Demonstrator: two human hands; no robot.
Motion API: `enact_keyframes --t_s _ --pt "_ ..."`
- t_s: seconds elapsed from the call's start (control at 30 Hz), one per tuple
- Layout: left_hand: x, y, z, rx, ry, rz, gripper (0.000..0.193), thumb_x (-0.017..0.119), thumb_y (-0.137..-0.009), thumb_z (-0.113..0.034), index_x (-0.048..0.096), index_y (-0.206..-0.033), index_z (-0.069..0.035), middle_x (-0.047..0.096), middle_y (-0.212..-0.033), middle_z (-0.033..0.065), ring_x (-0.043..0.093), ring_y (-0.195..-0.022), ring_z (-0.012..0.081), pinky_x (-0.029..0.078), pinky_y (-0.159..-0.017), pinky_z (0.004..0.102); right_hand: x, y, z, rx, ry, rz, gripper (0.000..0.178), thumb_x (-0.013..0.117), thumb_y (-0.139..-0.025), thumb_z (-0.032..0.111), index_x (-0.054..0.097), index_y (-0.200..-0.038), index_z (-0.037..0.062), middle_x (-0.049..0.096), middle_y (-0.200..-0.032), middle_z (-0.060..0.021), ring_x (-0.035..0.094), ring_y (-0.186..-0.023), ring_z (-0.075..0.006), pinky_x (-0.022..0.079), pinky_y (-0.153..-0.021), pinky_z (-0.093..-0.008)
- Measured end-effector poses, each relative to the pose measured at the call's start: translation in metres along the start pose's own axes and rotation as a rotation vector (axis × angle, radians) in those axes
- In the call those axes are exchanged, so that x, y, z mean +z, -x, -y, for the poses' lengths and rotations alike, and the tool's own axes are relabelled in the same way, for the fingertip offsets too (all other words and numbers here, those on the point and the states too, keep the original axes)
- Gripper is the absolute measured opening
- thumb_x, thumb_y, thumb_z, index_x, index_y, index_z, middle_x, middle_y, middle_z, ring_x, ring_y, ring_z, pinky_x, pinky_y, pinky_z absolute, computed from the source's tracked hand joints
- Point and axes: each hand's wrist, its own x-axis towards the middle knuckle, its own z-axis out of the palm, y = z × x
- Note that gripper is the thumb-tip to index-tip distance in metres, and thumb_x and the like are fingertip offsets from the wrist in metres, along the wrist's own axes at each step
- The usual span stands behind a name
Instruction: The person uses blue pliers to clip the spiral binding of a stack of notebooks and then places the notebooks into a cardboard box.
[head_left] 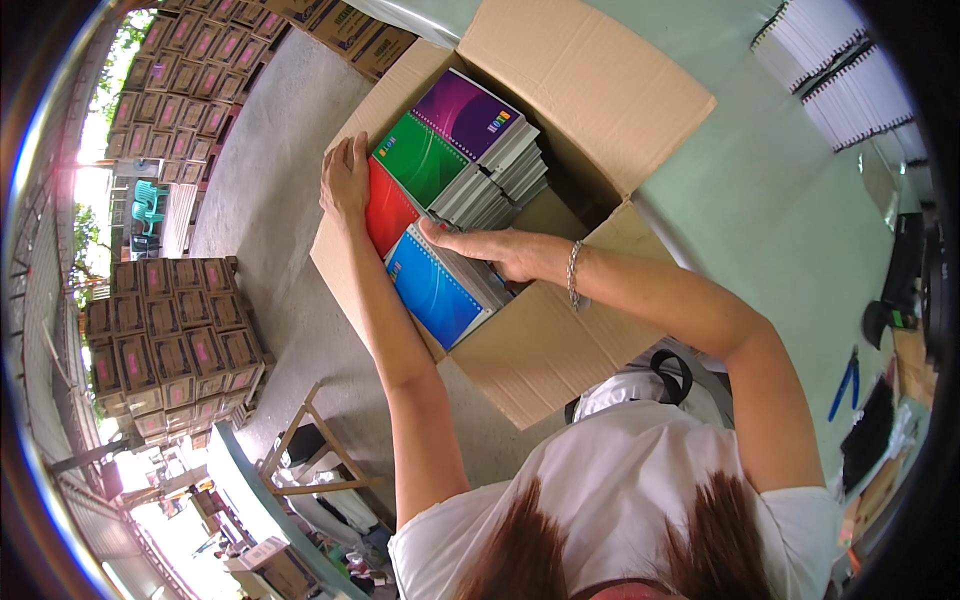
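Spiral-bound notebooks stand in stacks inside an open cardboard box (520,370). Their covers are purple (465,108), green (425,160), red (388,210) and blue (435,290). My left hand (347,178) lies along the outer left side of the red notebooks, by the box wall, its fingers close together. From the other side my right hand (490,250) reaches over, its thumb at the inner edge of the red notebooks beside the blue ones. The red stack sits between both hands. The right hand's other fingers are mostly hidden below.
The box rests by a pale green tabletop (760,230), flaps spread. More spiral-bound notebooks (855,95) lie at the far right, with blue-handled pliers (846,385) nearer. Piled cartons (175,340) stand on the concrete floor (270,180) at left, near a wooden frame (300,435).
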Motion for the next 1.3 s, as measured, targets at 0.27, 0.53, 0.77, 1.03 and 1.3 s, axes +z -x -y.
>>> enact_keyframes --t_s 0.27,0.53,0.77,1.03,1.3 --pt "0.001 -0.002 0.006 -0.013 -0.010 -0.023 0.069 0.048 -0.093 -0.068 0.066 -0.133 -0.014 0.060 -0.141 0.0090 0.056 -0.130 0.0298 0.043 -0.108 0.0435 -0.013 -0.018 -0.007 0.097 0.029 0.254 0.127 0.085 -0.060 0.074 0.042 -0.145 -0.0099 0.042 -0.151 -0.0300 0.032 -0.148 -0.0329 0.020 -0.121 -0.0422" --pt "-0.001 0.000 0.005 -0.023 -0.020 -0.028 0.071 0.048 -0.093 -0.069 0.065 -0.134 -0.014 0.058 -0.142 0.0085 0.055 -0.130 0.0300 0.043 -0.108 0.0448 -0.011 -0.007 0.003 0.100 0.107 0.172 0.109 0.086 -0.071 0.061 0.042 -0.144 -0.0073 0.050 -0.146 -0.0206 0.047 -0.135 -0.0245 0.035 -0.116 -0.0339" --pt "-0.006 0.005 -0.005 -0.058 -0.040 0.035 0.079 0.046 -0.090 -0.075 0.061 -0.138 -0.014 0.054 -0.147 0.0110 0.050 -0.136 0.0302 0.038 -0.113 0.0437 -0.007 0.005 0.011 0.100 0.145 0.164 0.098 0.081 -0.076 0.062 0.049 -0.145 -0.0004 0.049 -0.151 -0.0176 0.039 -0.144 -0.0258 0.022 -0.120 -0.0365" --pt "-0.006 0.010 -0.004 -0.036 -0.113 0.036 0.079 0.044 -0.091 -0.076 0.055 -0.144 -0.020 0.050 -0.150 0.0102 0.049 -0.137 0.0334 0.040 -0.110 0.0506 -0.003 0.012 0.009 0.006 0.095 0.159 0.084 0.081 -0.077 0.056 0.058 -0.137 0.0024 0.056 -0.144 -0.0154 0.051 -0.133 -0.0223 0.037 -0.112 -0.0330" --pt "-0.006 0.012 -0.005 0.012 -0.102 -0.005 0.075 0.048 -0.092 -0.071 0.058 -0.140 -0.015 0.054 -0.145 0.0115 0.052 -0.134 0.0328 0.045 -0.105 0.0500 -0.007 0.016 0.010 -0.074 -0.019 0.120 0.092 0.082 -0.076 0.056 0.050 -0.142 -0.0007 0.057 -0.140 -0.0179 0.055 -0.128 -0.0275 0.043 -0.110 -0.0410"
